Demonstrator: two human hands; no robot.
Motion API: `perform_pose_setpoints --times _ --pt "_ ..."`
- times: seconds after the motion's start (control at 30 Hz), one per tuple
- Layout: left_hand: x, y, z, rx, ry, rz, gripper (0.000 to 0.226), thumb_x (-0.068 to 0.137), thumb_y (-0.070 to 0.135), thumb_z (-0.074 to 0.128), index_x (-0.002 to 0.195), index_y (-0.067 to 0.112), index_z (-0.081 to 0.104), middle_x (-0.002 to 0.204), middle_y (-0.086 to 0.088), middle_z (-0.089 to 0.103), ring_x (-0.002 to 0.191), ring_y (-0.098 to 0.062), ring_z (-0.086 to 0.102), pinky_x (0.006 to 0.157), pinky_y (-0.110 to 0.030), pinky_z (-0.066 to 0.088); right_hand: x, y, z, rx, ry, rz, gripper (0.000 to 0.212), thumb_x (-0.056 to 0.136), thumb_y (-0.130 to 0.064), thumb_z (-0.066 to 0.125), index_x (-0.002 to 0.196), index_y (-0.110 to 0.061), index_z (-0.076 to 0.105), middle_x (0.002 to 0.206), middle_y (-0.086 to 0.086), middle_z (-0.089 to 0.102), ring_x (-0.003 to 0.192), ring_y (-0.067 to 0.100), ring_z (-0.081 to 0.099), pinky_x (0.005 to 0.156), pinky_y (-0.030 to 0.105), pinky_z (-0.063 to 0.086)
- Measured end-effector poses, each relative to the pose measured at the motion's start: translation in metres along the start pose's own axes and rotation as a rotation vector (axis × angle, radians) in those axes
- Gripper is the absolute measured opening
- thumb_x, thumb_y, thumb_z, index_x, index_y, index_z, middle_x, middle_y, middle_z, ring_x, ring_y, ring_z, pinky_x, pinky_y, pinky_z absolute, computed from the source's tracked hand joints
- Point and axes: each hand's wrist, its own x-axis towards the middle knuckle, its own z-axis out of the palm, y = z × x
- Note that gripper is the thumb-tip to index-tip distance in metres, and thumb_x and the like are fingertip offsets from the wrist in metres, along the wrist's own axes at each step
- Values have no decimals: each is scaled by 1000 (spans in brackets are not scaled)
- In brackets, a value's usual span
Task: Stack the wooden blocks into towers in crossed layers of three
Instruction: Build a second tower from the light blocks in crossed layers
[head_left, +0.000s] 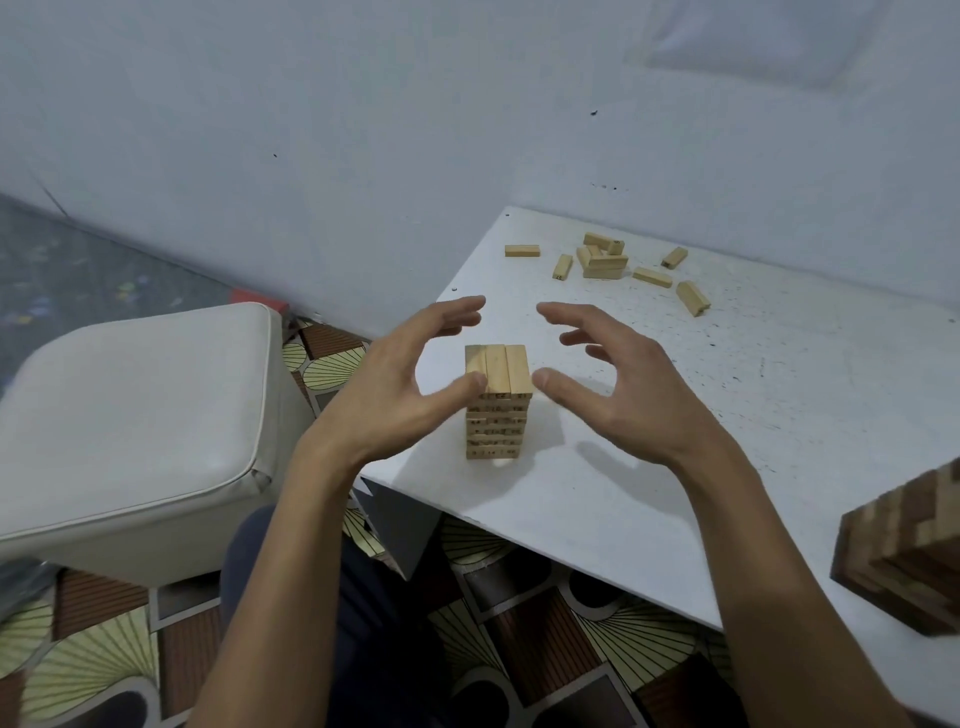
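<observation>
You look to be straightening the tower (496, 410); it stands near the front left corner of the white table (779, 415), three blocks side by side on top; next you need three of the loose blocks (602, 260) from the far side, laid crossways. Your left hand (400, 395) and right hand (623, 395) are spread wide, one each side of the top, holding nothing; the left thumb may touch it, I can't be sure.

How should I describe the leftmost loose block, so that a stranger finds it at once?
Start at the white table and look to its far end, by the wall, where loose blocks lie around a small heap. The leftmost block is the one. It alone lies by the table's far left corner.
</observation>
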Motion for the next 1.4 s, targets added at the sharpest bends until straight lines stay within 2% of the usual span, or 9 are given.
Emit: perform_pose_setpoints --times 0.2,0.4,0.57,0.67,0.8,0.93,1.1,1.27,1.4 --pt "-3 46 14 -5 173 148 39 94 15 59 131 27 59 126 19 61 119 2 54 96 -5 35 -12 19 -18 23 265 72 29 99 -30 57 127 -26 62 126 -13 61 113 3 58 100 31 49" --pt "9 98 68 -74 154 344 32 93 6 58 122 16 67 116 7 67 109 -4 59 95 -14 42 -13 53 -38 -53 382 234 30 100 -20 50 128 -22 60 129 -8 61 113 12 58 95 28 46" --pt "47 105 122 -202 190 202 30 95 9 54 119 21 67 115 10 67 105 0 59 89 -10 41 -2 74 -46 -107 433 334 33 100 -15 48 130 -19 58 135 -1 58 120 19 55 101 36 46" --pt "75 92 152 -271 272 56 30 96 11 52 121 20 66 118 9 66 107 -1 58 92 -19 45 7 85 -46 -149 451 391 36 99 -15 48 134 -18 55 139 5 54 123 24 53 104 42 44" --pt "114 72 183 -312 365 -117 32 96 11 50 125 20 62 124 5 62 114 -9 56 101 -32 46 22 106 -46 -215 460 446 37 98 -13 47 134 -14 56 139 8 53 127 27 50 102 37 43" --pt "155 46 200 -265 430 -247 32 97 14 49 126 20 60 128 2 59 118 -16 54 102 -37 45 40 126 -44 -307 455 505 39 98 -12 47 137 -14 55 140 10 52 125 30 49 97 36 43" --pt "191 24 212 -95 458 -334 32 96 14 50 127 18 60 138 -3 53 122 -26 49 97 -35 37 65 154 -44 -389 473 570 42 98 -14 48 140 -16 52 138 9 53 119 32 48 91 40 45" --pt "212 6 222 66 440 -349 38 95 12 53 133 12 54 148 -6 44 124 -32 46 95 -41 38 86 173 -44 -431 522 596 45 98 -19 53 143 -21 50 140 8 52 119 34 47 93 41 42" --pt "228 1 218 78 489 -329 41 93 10 55 134 19 56 147 -3 45 123 -29 46 89 -34 34 97 181 -48 -494 538 638 41 100 -23 52 141 -23 51 135 5 56 117 32 47 91 38 38"
